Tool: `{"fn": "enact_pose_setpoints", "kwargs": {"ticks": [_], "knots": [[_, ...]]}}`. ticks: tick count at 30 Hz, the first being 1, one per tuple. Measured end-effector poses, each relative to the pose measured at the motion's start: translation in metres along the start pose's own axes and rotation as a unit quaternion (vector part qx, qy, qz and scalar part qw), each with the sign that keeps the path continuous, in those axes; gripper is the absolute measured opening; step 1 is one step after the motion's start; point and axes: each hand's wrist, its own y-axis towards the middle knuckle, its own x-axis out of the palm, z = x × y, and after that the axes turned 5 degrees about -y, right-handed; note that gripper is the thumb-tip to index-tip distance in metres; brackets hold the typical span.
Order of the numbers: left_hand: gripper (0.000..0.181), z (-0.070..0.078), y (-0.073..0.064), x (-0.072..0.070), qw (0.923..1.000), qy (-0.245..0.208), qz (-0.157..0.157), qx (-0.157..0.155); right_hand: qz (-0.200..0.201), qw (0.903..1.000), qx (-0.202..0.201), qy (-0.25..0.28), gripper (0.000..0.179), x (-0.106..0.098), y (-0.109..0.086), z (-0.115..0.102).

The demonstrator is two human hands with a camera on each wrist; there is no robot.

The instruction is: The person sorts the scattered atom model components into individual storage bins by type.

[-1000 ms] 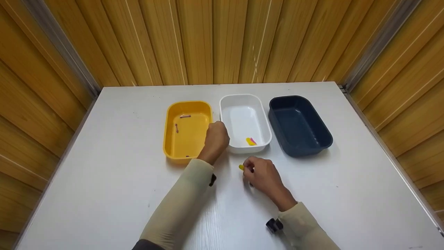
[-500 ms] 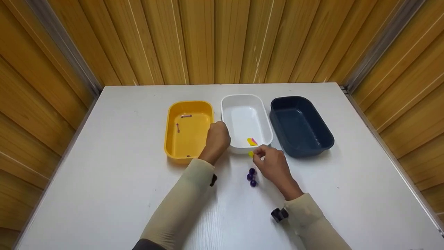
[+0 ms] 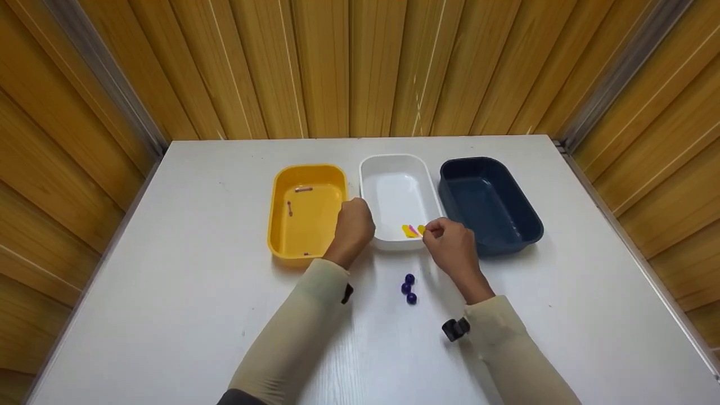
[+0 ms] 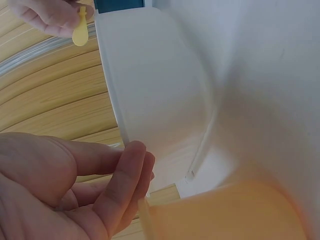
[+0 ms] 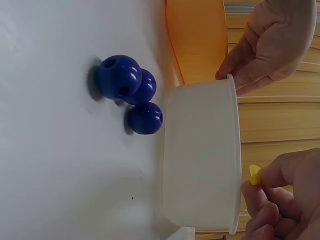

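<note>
My left hand (image 3: 354,225) is at the near left corner of the white bin (image 3: 388,244), between it and the yellow bin (image 3: 275,225). In the left wrist view its fingertips (image 4: 134,150) pinch the white rim. My right hand (image 3: 451,244) pinches a small yellow paddle-shaped piece (image 4: 80,32) over the white bin's near right corner. Beneath it, inside the bin, lie yellow pieces (image 3: 409,233) and a pink one. Three dark blue beads with holes (image 5: 119,77) sit close together on the table in front of that bin.
Small pinkish sticks with darker ends (image 3: 304,189) lie in the yellow bin. To the right of the white bin stands a dark blue bin (image 3: 489,208). A white table (image 3: 169,292) carries everything, with wood-patterned walls (image 3: 315,67) around it.
My right hand has moved forward from the table to the white bin's near right corner with the yellow piece, uncovering the beads. My left hand stays in place.
</note>
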Motion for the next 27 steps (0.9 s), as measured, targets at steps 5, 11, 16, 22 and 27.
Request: {"fn": "enact_pose_setpoints", "kwargs": {"ticks": [5, 11, 16, 22, 27], "knots": [[0.022, 0.0, 0.0, 0.001, 0.9999, 0.016, 0.003, -0.006, -0.002, 0.9999, 0.011, -0.001, 0.018, 0.0, 0.006, 0.0], [0.024, 0.001, 0.0, 0.002, 0.9999, 0.011, 0.012, 0.0, 0.001, 0.9998, 0.02, 0.0, 0.018, -0.001, 0.008, 0.001], [0.023, 0.001, -0.001, 0.001, 1.0, -0.001, 0.009, 0.001, 0.002, 0.9998, 0.015, 0.008, 0.017, -0.003, 0.004, 0.002], [0.021, 0.002, 0.0, 0.002, 0.9996, 0.014, 0.021, 0.009, 0.013, 0.9998, 0.002, 0.015, 0.015, -0.004, -0.006, 0.004], [0.023, 0.002, 0.0, 0.0, 0.9999, 0.007, 0.012, -0.004, 0.0, 0.9998, 0.003, 0.019, 0.013, -0.002, -0.016, 0.005]]}}
